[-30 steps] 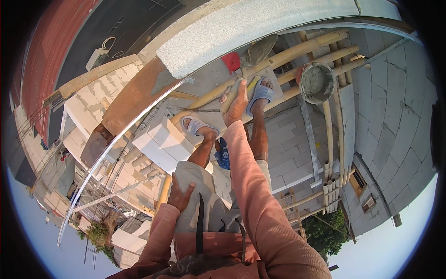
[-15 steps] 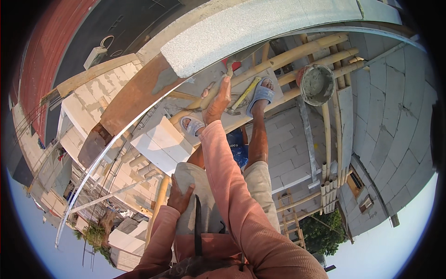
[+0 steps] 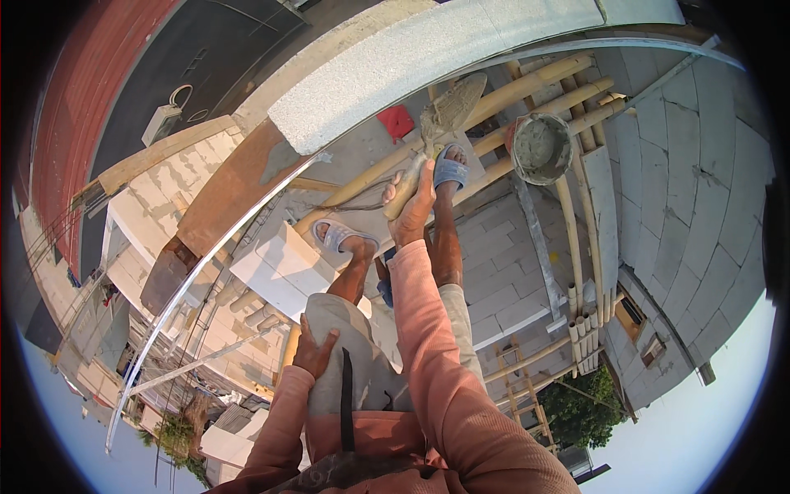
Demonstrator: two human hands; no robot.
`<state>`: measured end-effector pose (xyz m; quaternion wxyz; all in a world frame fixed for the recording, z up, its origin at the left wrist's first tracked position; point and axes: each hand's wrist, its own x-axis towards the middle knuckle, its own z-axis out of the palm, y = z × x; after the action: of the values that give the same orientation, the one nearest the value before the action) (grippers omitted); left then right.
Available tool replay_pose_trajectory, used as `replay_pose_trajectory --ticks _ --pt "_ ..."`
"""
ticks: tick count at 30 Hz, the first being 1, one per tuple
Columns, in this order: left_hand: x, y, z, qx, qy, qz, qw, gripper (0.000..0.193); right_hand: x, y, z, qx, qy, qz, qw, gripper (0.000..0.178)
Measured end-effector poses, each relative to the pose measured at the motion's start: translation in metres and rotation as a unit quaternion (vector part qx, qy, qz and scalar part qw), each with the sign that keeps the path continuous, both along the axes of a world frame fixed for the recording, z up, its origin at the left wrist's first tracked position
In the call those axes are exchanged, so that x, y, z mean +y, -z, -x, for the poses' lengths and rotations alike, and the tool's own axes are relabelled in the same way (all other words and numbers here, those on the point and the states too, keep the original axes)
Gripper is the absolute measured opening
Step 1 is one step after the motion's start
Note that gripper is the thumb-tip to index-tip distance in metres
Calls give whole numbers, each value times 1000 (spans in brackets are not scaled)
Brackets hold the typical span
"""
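Observation:
In my right hand (image 3: 414, 212) is a trowel (image 3: 451, 105), its handle wrapped by my fingers and its mortar-smeared blade pointing away from me. The trowel is above the bamboo platform, left of a round bucket (image 3: 543, 181) containing grey wet mortar. My left hand (image 3: 315, 347) lies on my left thigh, fingers spread, holding nothing. Ahead of the trowel runs a course of pale, rough-faced blocks (image 3: 428, 62). On the boards, a red item (image 3: 396, 122) lies left of the blade.
Bamboo poles (image 3: 527, 86) support the platform under my sandalled feet. A white block (image 3: 284, 267) sits by my left foot. A thin pale strip (image 3: 222, 247) curves across the left side. Block walls (image 3: 691, 206) rise at right; low roofs and ground show far below.
My right hand has swung to the right with the trowel, and its blade now shows in full. The hammer that lay by my right foot is now mostly hidden. My left hand stays on my thigh.

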<state>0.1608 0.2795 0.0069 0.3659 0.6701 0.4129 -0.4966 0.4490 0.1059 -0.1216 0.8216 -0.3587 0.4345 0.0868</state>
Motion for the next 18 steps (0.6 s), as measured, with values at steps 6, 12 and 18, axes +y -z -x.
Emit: replay_pose_trajectory --ticks 6,12,18 --pt "-7 3 5 12 14 -2 1000 117 -45 27 -50 -16 -62 102 993 45" --pt "-6 0 6 24 14 -4 1000 117 -37 18 -55 -21 -99 131 986 45" --pt "-2 3 12 7 21 -8 1000 118 17 -7 -27 4 -142 121 982 51"
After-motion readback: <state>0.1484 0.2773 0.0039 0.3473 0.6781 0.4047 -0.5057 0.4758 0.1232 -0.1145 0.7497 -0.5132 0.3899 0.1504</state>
